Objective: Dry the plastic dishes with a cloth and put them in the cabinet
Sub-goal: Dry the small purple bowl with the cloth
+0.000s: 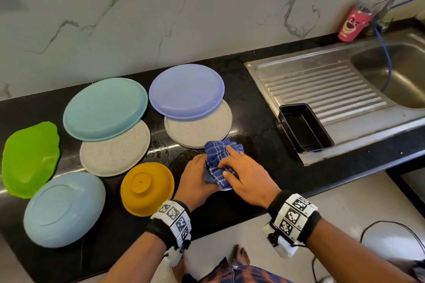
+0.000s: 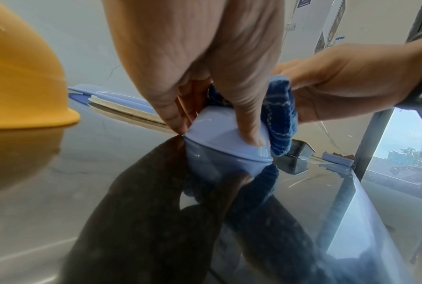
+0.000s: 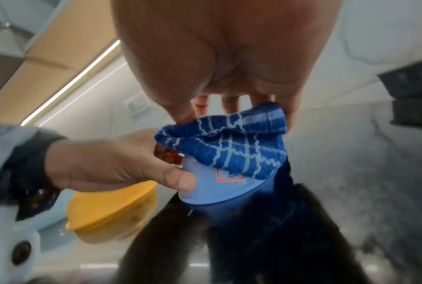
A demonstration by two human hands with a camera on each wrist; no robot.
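Observation:
A small light-blue plastic bowl [image 2: 219,130] [image 3: 205,190] stands tilted with its rim on the black counter [image 1: 253,145]. My left hand [image 1: 195,179] [image 2: 205,92] grips it by the side. My right hand [image 1: 243,174] [image 3: 229,107] holds a blue checked cloth [image 1: 220,161] [image 3: 229,146] [image 2: 280,115] bunched over the bowl, which the cloth mostly hides in the head view. Upside down on the counter lie a yellow bowl [image 1: 147,188], a pale-blue bowl [image 1: 64,209], a green plate [image 1: 30,158], a teal plate [image 1: 105,108], a lilac plate [image 1: 186,91] and two grey speckled plates [image 1: 115,154] [image 1: 200,128].
A steel sink with a ribbed drainer [image 1: 322,89] is set into the counter on the right. A black rectangular tray [image 1: 303,131] rests on the drainer's near corner. A pink cup [image 1: 351,25] stands by the tap. Marble wall behind. Water patches glisten on the counter near my hands.

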